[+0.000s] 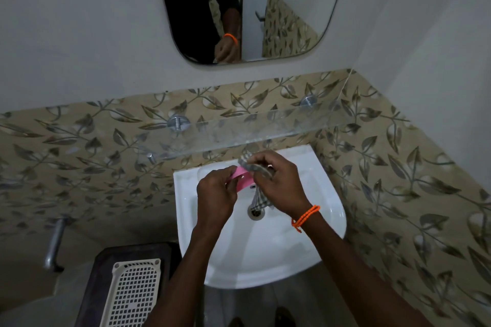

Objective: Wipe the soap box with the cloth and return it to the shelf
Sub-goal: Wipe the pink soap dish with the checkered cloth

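Over the white washbasin (313, 247), the left hand (216, 194) curls its grip round the pink soap box (243, 180). The right hand (279, 183) pinches a checked cloth (256, 167) against the box's upper edge. The glass shelf (265, 127) sits just above, bare.

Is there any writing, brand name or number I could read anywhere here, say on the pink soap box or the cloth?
None can be read.
Pink soap box: no print shows on the part visible between the hands.
Checked cloth: pattern only.
Sink, glass shelf, mirror: no marks visible.
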